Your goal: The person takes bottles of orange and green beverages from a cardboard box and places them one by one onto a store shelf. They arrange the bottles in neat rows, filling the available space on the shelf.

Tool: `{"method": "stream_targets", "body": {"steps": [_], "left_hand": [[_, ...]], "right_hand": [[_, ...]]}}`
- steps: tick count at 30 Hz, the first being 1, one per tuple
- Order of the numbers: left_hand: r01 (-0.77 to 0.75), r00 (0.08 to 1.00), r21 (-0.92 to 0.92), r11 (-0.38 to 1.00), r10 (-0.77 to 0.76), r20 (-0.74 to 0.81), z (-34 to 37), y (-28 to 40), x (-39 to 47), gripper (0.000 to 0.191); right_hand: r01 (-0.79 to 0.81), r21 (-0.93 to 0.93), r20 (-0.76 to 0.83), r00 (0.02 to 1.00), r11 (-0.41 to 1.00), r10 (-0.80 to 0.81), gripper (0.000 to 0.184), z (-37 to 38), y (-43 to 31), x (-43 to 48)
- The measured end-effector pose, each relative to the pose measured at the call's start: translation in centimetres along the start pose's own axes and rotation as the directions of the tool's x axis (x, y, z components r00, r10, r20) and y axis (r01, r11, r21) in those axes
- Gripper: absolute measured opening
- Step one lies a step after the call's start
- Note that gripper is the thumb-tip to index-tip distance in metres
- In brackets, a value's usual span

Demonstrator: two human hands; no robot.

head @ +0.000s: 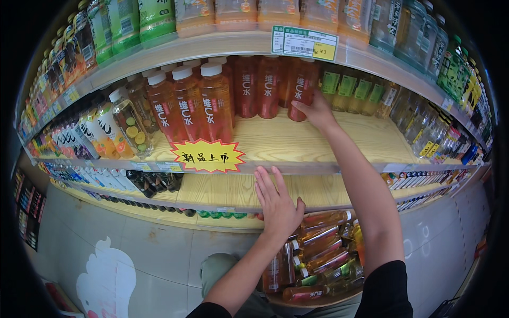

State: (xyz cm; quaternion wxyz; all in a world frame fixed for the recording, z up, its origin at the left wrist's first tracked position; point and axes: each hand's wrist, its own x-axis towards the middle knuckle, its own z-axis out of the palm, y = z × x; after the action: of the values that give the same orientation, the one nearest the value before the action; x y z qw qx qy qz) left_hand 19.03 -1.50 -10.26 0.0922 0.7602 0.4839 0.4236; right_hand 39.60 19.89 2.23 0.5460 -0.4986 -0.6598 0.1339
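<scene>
My right hand [318, 112] is around the lower part of a red-orange drink bottle [300, 89], which stands upright on the wooden shelf [278, 143]. Left of it stand similar bottles [268, 89], and several white-capped ones [216, 105] are nearer the shelf's front. My left hand [278, 200] has its fingers spread and holds nothing; its fingertips are at the front edge of that shelf. Beneath my arms, an open container [314, 304] holds many bottles lying on their sides, red-orange ones [324, 238] and some with green labels.
A yellow starburst sign [208, 156] is fixed at the shelf edge. Green-labelled bottles [362, 89] stand to the right, a fruit-slice drink bottle [133, 127] to the left. The upper shelf's edge [230, 37] hangs over the red bottles. A lower shelf [222, 189] runs below.
</scene>
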Motion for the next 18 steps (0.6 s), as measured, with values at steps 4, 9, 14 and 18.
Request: {"method": "stream_targets", "body": {"steps": [4,9,14,18], "left_hand": [[-0.020,1.000,0.009,1.000,0.020,0.000,-0.1,-0.3,0.1,0.122],[-0.011,1.000,0.019,1.000,0.010,0.012,-0.7,0.0,0.1,0.118],[0.040,0.995,0.021,0.999,-0.038,-0.097,-1.2,1.0,-0.3,0.113],[0.027,0.999,0.038,0.999,-0.026,-0.039,-1.4,0.7,-0.1,0.113]], "right_hand": [[0.024,-0.113,0.000,1.000,0.993,-0.024,0.067,1.0,0.6,0.7],[0.087,-0.085,0.136,0.988,0.993,-0.075,0.075,0.6,1.1,-0.3],[-0.085,-0.338,0.134,0.981,0.937,0.137,0.083,0.4,0.8,-0.6],[-0.013,-0.409,0.091,0.994,0.913,0.055,0.079,1.2,1.0,-0.5]]}}
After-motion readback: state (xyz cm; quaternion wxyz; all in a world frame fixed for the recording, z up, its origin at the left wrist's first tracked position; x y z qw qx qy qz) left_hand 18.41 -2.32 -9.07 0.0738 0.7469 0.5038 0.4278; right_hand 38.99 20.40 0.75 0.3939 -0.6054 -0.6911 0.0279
